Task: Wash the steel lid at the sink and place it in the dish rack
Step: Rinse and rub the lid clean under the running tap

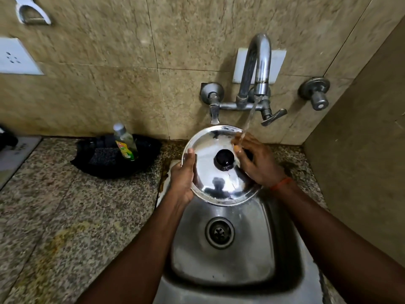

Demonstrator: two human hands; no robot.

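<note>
The left hand [183,178] grips the steel lid [221,165] over the sink's [221,266] back edge; the right hand's [256,161] fingers seem spread flat, rubbing. Wet steel could slip and clatter down.

Left grip [183,178] clasps rim; right grip [257,162] flat, fingers spread.

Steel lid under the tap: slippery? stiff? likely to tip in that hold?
Steel lid looks thin, rigid polished metal, so probably stiff and light. Running water wets it: likely slippery. Left hand has only an edge grip; right hand steadies it, so it may pivot if released.
</note>
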